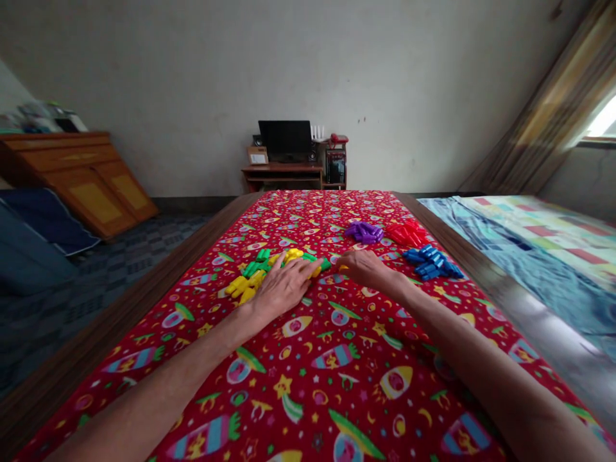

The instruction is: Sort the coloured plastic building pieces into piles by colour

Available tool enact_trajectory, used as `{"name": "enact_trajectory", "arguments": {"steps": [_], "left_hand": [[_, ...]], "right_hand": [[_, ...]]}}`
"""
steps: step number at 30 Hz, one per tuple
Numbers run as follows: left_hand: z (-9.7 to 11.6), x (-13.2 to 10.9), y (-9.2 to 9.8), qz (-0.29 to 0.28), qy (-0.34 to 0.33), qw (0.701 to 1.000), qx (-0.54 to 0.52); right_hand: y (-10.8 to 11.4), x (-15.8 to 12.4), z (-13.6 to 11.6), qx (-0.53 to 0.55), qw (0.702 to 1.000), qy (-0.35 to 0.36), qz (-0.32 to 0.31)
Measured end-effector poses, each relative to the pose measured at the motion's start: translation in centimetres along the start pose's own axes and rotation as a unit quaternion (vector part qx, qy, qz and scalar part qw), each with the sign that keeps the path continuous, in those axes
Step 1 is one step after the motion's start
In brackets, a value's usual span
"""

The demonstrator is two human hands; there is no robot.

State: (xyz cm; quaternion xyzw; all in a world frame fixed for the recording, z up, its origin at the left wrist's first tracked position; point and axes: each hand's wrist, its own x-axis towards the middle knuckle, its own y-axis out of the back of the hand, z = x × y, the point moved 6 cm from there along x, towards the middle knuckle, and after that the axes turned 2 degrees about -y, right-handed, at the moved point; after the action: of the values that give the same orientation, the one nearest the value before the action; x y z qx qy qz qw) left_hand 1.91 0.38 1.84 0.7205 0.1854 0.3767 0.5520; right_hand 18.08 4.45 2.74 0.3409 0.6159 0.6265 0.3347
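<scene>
Just left of the frame's centre, the left hand (286, 282) lies palm down, fingers loosely spread over green pieces (262, 255) and yellow pieces (238, 286); right of centre, the right hand (364, 265) has its fingers curled downward (a bit of yellow (343, 268) shows beside them, but I cannot tell whether it is gripped); farther right lie a purple pile (366, 233), a red pile (407, 233) and a blue pile (433, 263), all on a red patterned cloth (317, 378); at upper centre stands a black monitor (285, 140)
</scene>
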Motion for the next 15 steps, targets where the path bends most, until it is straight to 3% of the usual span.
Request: {"name": "enact_trajectory", "arguments": {"steps": [3,7,10,13,15], "left_hand": [[-1.4,0.1,0.2,0.016,0.031,0.999,-0.006],[-3.8,0.3,-0.3,0.056,0.078,0.994,-0.046],[-4.8,0.7,-0.4,0.093,0.1,0.985,-0.11],[-4.7,1.0,0.3,0.116,0.109,0.971,-0.176],[-4.3,1.0,0.6,0.123,0.134,0.957,-0.225]], "right_hand": [[0.1,-0.4,2.2,0.012,0.998,-0.063,0.005],[0.1,-0.8,5.2,0.091,0.992,-0.063,0.064],[-0.2,-0.8,6.8,0.08,0.99,-0.079,0.084],[0.6,-1.0,7.0,0.062,0.985,-0.111,0.115],[1.7,-1.2,5.6,0.1,0.98,-0.084,0.153]]}}
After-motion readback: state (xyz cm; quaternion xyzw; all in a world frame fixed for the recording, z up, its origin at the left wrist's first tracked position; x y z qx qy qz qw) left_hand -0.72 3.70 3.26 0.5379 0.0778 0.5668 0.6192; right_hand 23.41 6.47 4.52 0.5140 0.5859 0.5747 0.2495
